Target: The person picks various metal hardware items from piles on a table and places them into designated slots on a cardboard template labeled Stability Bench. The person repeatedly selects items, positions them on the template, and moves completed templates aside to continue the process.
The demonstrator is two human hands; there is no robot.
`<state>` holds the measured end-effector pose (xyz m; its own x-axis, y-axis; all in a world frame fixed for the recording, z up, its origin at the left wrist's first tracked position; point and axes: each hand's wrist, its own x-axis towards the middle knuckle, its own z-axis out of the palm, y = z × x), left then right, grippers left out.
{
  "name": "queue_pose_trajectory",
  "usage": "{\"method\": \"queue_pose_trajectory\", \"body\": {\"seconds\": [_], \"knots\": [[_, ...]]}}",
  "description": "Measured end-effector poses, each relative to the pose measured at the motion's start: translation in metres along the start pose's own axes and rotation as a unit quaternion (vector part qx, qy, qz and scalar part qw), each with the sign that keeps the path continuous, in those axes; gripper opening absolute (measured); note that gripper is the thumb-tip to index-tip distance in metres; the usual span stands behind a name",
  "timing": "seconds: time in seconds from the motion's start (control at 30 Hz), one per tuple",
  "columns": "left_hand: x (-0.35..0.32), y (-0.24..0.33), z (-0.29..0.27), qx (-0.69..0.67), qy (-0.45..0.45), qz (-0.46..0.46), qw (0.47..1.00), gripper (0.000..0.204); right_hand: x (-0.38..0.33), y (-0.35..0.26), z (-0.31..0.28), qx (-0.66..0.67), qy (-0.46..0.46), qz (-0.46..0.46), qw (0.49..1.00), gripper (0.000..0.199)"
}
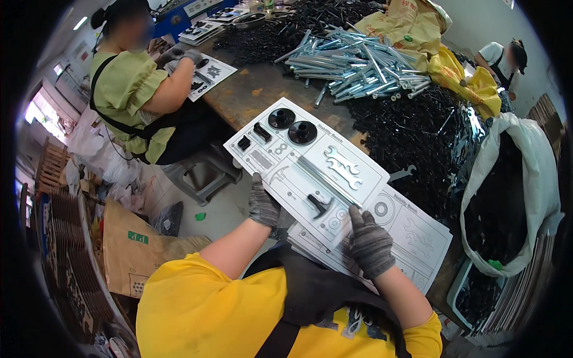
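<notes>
A white printed card is tilted in front of me. My left hand, in a grey knit glove, grips its near left edge. At its lower right edge, my gloved right hand has its fingers closed over the card beside the end of a metal rod. Also on the card are two black discs, two silver open-ended wrenches, a black T-shaped knob and small black parts. My right thumb is blurred.
More printed cards are stacked beneath. Beyond lie piled metal rods, heaped black parts and a loose wrench. A white sack stands right. One co-worker handles a card at left; another person is far right.
</notes>
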<state>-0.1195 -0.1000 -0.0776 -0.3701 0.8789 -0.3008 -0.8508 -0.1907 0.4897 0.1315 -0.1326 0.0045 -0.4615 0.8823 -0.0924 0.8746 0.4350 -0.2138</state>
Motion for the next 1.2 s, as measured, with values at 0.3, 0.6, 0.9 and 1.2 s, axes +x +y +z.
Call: {"method": "queue_pose_trajectory", "body": {"seconds": [0.3,0.6,0.9,1.2], "knots": [[0.066,0.034,-0.020,0.021,0.130,0.045,0.990,0.046,0.027,-0.009,-0.006,0.078,0.096,-0.104,0.987,0.052],[0.144,0.082,-0.043,0.034,0.142,0.089,0.985,0.049,-0.006,0.032,-0.010,0.160,0.173,-0.023,0.971,0.042],[0.215,0.102,-0.072,0.267,0.264,0.246,0.893,0.020,-0.054,0.079,-0.013,0.159,0.221,0.088,0.958,0.040],[0.138,0.064,0.032,0.476,0.121,0.447,0.748,0.037,-0.090,0.130,-0.018,0.160,0.244,0.155,0.944,0.030]]}}
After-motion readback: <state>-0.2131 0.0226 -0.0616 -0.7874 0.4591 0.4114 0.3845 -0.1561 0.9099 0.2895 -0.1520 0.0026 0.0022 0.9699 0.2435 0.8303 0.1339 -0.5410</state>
